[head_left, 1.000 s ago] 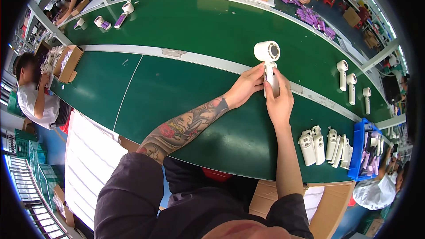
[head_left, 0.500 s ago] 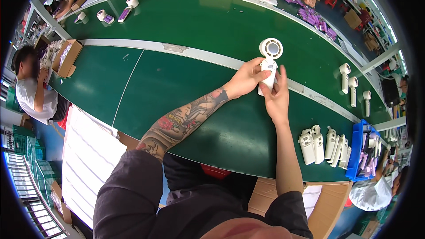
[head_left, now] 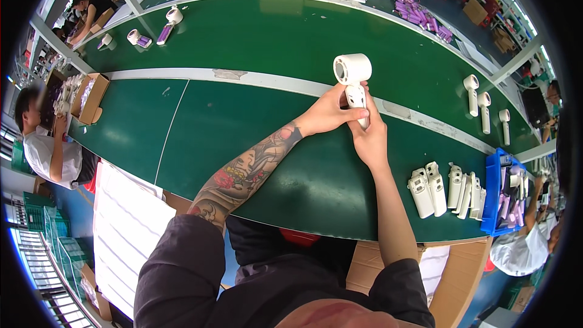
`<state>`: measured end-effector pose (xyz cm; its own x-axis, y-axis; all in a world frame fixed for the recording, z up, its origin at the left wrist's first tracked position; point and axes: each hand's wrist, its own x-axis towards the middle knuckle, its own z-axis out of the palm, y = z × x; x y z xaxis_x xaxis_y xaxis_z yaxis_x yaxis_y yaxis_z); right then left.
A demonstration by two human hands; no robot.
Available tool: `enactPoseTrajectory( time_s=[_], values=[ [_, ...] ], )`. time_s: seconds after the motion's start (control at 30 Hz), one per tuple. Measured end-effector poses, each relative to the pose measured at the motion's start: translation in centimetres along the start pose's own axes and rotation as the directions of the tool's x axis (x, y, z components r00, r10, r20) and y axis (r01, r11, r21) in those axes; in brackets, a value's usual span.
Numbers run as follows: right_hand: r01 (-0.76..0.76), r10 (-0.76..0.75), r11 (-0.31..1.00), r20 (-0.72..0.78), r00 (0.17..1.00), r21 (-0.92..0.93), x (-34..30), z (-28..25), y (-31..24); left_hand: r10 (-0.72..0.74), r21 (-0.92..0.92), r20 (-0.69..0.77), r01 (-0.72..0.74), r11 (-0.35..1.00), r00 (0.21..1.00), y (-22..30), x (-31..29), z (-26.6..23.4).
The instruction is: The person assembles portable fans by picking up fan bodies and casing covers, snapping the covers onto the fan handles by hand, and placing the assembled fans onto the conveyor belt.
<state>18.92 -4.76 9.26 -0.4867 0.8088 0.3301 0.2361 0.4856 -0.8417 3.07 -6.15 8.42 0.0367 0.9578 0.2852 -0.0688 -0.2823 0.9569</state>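
A white handheld fan (head_left: 357,98) is upright between my hands over the green table, its round drum-shaped head at the top and turned sideways. My left hand (head_left: 328,111) wraps the handle from the left, with the thumb across its front. From the right and below, my right hand (head_left: 371,135) closes round the lower handle, its fingers partly hidden behind it. To the right of my right forearm, several white handle shells (head_left: 420,193) lie on the table beside a blue bin (head_left: 493,206) of white and purple parts.
A pale strip (head_left: 267,81) divides my table (head_left: 243,109) from the green surface beyond. Several white fans (head_left: 472,98) stand there at right; fans with purple handles (head_left: 165,33) lie far left. Purple parts (head_left: 419,13) are piled near another person's hand. A cardboard box (head_left: 95,98) sits left.
The fan has turned in my hands, so its head now shows its side rather than its round face. My right hand's fingers have closed in around the handle.
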Motion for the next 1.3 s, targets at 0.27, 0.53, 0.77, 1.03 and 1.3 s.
enactPoseTrajectory(
  time_s=[0.27, 0.53, 0.77, 1.03, 1.3],
  values=[
    [0.013, -0.018, 0.997, -0.071, 0.997, -0.073, -0.1, 0.9, 0.0, -0.073, 0.037, -0.027, 0.073, 0.997, 0.997, -0.1, -0.1, 0.4],
    [-0.277, 0.322, 0.613, 0.087, 0.943, 0.74, 1.0, 0.0, 1.4, -0.098, -0.072, -0.008, 0.097, 0.993, 0.995, 0.1, 0.3, 0.6],
    [-0.41, 0.307, 0.349, 0.311, 0.9, 0.843, 1.4, -1.2, 1.7, -0.034, 0.269, 0.009, 0.031, 0.963, 0.999, 0.2, -1.0, 1.9],
    [-0.34, 0.275, 0.624, 0.21, 0.938, 0.704, 1.6, -1.0, 1.5, 0.035, 0.353, 0.042, -0.048, 0.934, 0.998, 1.6, -1.0, 1.6],
    [-0.265, 0.308, 0.873, -0.044, 0.95, 0.41, 1.6, -0.9, 0.7, 0.189, 0.377, 0.044, -0.192, 0.906, 0.981, -0.4, -0.6, 1.2]
  ],
)
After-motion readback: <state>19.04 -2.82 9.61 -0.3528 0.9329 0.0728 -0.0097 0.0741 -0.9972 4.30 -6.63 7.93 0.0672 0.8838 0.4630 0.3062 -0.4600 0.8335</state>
